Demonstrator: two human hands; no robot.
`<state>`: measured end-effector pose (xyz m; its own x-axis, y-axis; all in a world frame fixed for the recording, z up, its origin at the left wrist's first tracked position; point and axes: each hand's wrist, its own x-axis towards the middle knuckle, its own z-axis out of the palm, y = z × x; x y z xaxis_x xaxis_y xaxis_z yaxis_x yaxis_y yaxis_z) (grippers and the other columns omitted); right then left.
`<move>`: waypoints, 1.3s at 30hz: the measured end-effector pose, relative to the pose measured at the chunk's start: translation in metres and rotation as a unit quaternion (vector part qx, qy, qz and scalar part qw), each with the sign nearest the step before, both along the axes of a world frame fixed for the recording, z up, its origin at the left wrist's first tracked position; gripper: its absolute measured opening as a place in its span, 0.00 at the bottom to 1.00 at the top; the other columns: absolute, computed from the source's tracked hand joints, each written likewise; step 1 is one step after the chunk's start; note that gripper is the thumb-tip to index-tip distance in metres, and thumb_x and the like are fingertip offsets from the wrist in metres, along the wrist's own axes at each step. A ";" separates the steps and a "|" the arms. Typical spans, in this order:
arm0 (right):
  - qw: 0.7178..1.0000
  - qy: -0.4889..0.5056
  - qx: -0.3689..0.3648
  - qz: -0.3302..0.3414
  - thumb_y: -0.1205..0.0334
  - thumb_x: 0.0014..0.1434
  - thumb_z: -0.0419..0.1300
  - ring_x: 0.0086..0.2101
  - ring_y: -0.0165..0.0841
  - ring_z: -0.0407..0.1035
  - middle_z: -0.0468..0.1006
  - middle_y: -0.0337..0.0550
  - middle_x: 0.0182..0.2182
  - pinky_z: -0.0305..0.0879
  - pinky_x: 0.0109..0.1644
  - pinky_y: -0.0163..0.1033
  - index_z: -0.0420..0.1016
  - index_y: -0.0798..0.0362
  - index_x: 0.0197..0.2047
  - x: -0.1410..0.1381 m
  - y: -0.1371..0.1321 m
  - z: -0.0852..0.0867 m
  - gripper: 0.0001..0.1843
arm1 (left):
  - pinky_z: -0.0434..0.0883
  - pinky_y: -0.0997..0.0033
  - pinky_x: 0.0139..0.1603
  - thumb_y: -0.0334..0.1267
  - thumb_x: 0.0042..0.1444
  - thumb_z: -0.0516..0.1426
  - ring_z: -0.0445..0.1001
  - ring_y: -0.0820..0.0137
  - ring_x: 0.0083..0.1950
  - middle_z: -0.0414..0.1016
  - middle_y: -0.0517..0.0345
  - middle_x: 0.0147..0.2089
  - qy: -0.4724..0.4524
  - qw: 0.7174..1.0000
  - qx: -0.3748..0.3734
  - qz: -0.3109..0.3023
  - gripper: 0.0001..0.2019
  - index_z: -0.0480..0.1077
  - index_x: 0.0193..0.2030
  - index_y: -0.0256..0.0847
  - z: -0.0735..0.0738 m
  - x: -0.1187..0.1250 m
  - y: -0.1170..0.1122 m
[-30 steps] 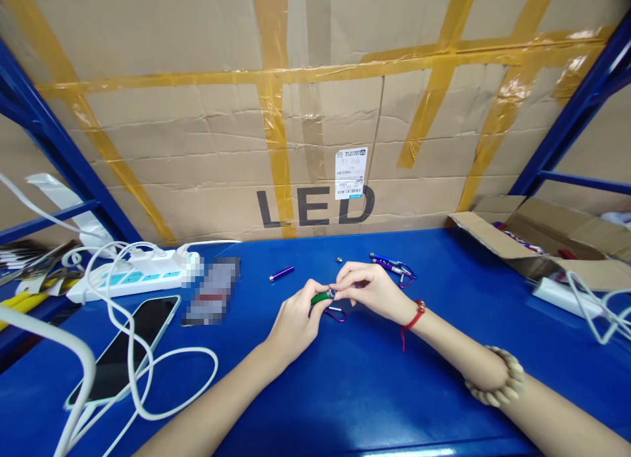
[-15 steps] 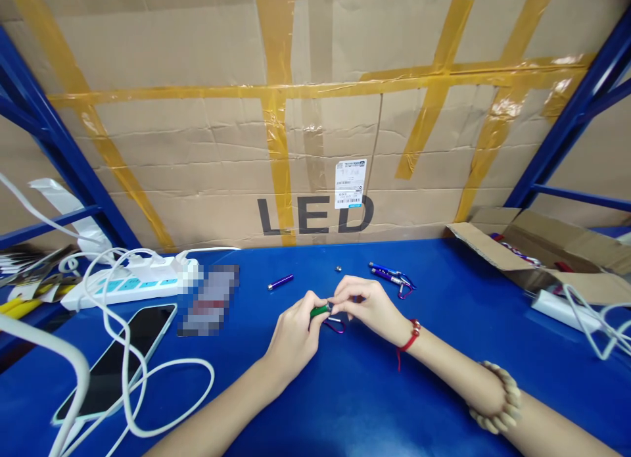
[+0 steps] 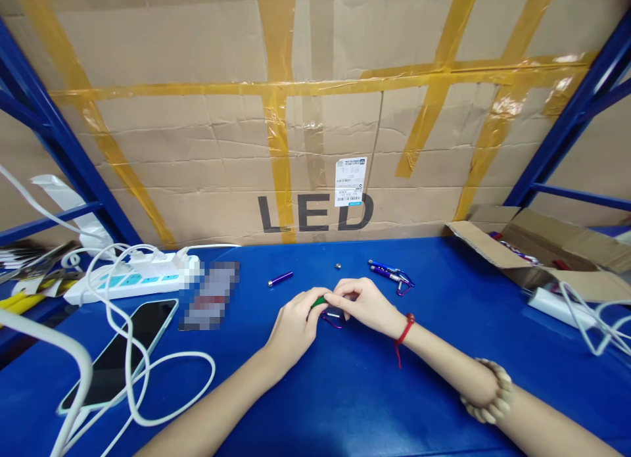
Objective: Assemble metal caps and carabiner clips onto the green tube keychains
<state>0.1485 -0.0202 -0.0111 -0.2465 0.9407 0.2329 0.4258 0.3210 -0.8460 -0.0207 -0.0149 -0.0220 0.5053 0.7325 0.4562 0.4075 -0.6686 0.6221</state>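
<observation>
Between thumb and fingers, my left hand [image 3: 297, 322] grips a slim green tube [image 3: 318, 302], most of it hidden by the fingers. At the tube's right end, my right hand [image 3: 363, 304] is closed in a pinch; its fingertips cover that end. Just below them, a purple loop clip [image 3: 331, 321] with a silvery part lies on the blue table. Beyond my hands are a purple tube [image 3: 280, 279] with a silvery tip, a tiny metal cap [image 3: 338, 265], and blue and purple penlight-like tubes [image 3: 385, 271] with clips.
On the left, white cables [image 3: 129, 352] loop over a phone [image 3: 123, 352] and a power strip [image 3: 142, 281]. A blurred-out flat item [image 3: 211, 298] lies beside them. At right stand an open carton [image 3: 537, 250] and a white adapter [image 3: 562, 310]. A large cardboard sheet [image 3: 221, 161] closes off the back.
My right hand has shifted slightly left, nearer my left hand. Less of the green tube's right end shows now, and the view has moved a little.
</observation>
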 end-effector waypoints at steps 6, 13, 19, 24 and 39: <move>0.980 -0.061 0.166 -0.088 0.50 0.53 0.60 0.21 0.25 0.62 0.74 0.42 0.29 0.61 0.26 0.32 0.77 0.53 0.32 0.003 0.001 0.002 0.14 | 0.67 0.75 0.35 0.36 0.60 0.46 0.72 0.71 0.34 0.73 0.60 0.34 -0.038 0.996 -0.056 0.054 0.08 0.64 0.43 0.43 -0.003 0.002 0.004; 0.967 -0.095 0.235 -0.002 0.54 0.57 0.58 0.27 0.27 0.66 0.73 0.43 0.37 0.64 0.33 0.34 0.77 0.48 0.41 0.012 0.003 0.001 0.12 | 0.63 0.76 0.32 0.36 0.62 0.42 0.68 0.73 0.28 0.68 0.64 0.27 0.007 0.996 -0.057 0.063 0.09 0.61 0.39 0.43 -0.002 0.002 0.002; 0.963 -0.091 0.255 0.022 0.56 0.58 0.57 0.31 0.30 0.67 0.73 0.44 0.36 0.65 0.36 0.36 0.78 0.48 0.40 0.015 0.003 0.002 0.11 | 0.60 0.76 0.32 0.36 0.62 0.42 0.67 0.73 0.29 0.66 0.65 0.28 0.032 0.997 -0.056 0.030 0.09 0.61 0.37 0.44 0.000 0.003 -0.002; 0.973 -0.047 0.221 0.041 0.56 0.55 0.60 0.29 0.29 0.67 0.72 0.44 0.33 0.65 0.33 0.35 0.80 0.50 0.34 0.014 0.003 0.005 0.10 | 0.60 0.75 0.33 0.35 0.62 0.41 0.68 0.72 0.30 0.66 0.64 0.28 0.055 0.996 -0.072 0.003 0.08 0.60 0.38 0.43 0.000 0.002 -0.004; 0.988 0.128 -0.091 0.011 0.52 0.37 0.70 0.20 0.24 0.65 0.71 0.38 0.21 0.59 0.22 0.30 0.75 0.58 0.21 0.002 0.001 0.003 0.16 | 0.67 0.70 0.38 0.35 0.60 0.46 0.73 0.65 0.41 0.72 0.54 0.40 0.038 0.998 -0.050 0.011 0.03 0.57 0.36 0.42 -0.004 -0.002 -0.006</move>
<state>0.1507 -0.0195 -0.0081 -0.2231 0.9678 0.1170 0.1853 0.1599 -0.9696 -0.0224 -0.0212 -0.0256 0.5179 0.7840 0.3424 0.4699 -0.5951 0.6519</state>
